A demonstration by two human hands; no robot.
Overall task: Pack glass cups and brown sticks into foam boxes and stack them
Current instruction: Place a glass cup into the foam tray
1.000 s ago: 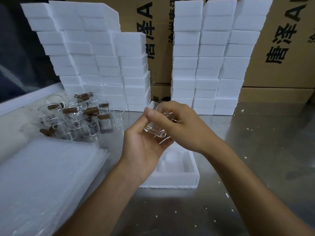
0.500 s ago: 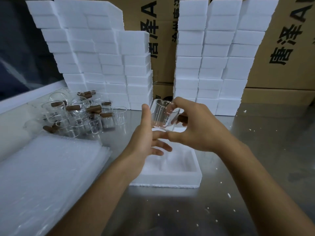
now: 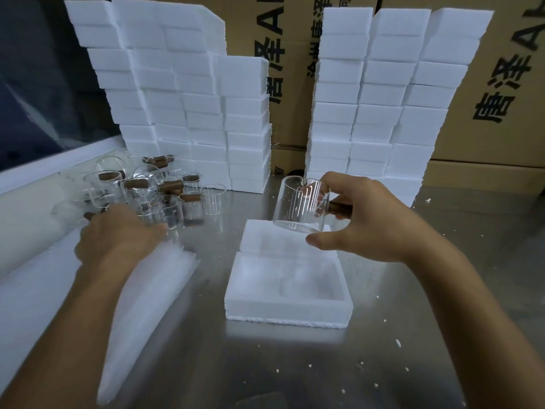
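Sitting low in the middle of the frame is an open foam box (image 3: 287,293) on the shiny metal table (image 3: 295,364). Just above it, the right hand (image 3: 365,222) holds a glass cup (image 3: 300,206) by its brown stick handle (image 3: 339,208), fingers curled round it. At the left, the left hand (image 3: 118,234) is blurry; I cannot tell if it grips anything. Behind it lies a pile of cups and brown sticks (image 3: 147,187). Far back, white foam boxes (image 3: 380,93) stand in tall stacks.
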